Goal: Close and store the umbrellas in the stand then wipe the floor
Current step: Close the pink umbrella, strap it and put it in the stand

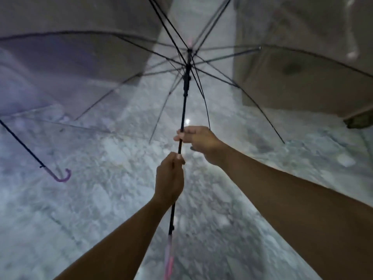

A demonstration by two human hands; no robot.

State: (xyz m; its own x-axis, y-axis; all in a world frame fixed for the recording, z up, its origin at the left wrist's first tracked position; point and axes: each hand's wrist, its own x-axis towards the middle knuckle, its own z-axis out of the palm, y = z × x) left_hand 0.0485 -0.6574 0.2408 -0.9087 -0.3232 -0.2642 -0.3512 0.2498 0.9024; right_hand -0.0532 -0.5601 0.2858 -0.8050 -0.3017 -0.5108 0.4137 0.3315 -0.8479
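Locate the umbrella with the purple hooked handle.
Head view, far left: the purple-handled umbrella lies on the floor, left of the left hand and apart from the held umbrella.

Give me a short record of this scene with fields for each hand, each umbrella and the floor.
left hand: grips the black shaft low down, above the pink handle
right hand: pinches the shaft higher up, below the runner
held umbrella: clear canopy, open
second umbrella: open, lying at left, with a purple hook handle
floor: pale speckled stone
stand: not in view
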